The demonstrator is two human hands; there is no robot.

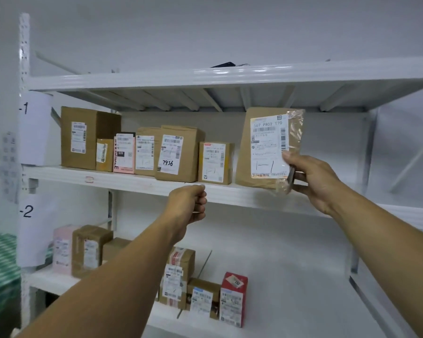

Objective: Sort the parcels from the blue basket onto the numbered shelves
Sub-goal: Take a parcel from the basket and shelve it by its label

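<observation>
The brown parcel (266,147) is labelled "507 P802 T70". The right hand (310,176) pinches its taped edge; the left hand (188,203) hangs curled, empty.

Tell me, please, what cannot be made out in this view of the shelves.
Head view:
- Blue basket: outside the frame.
- Dark object on the top shelf: only its edge shows above the shelf lip.
- Fine label print on the held parcel: too small, blurred.
- Right hand: its fingertips lie behind that parcel.
</observation>
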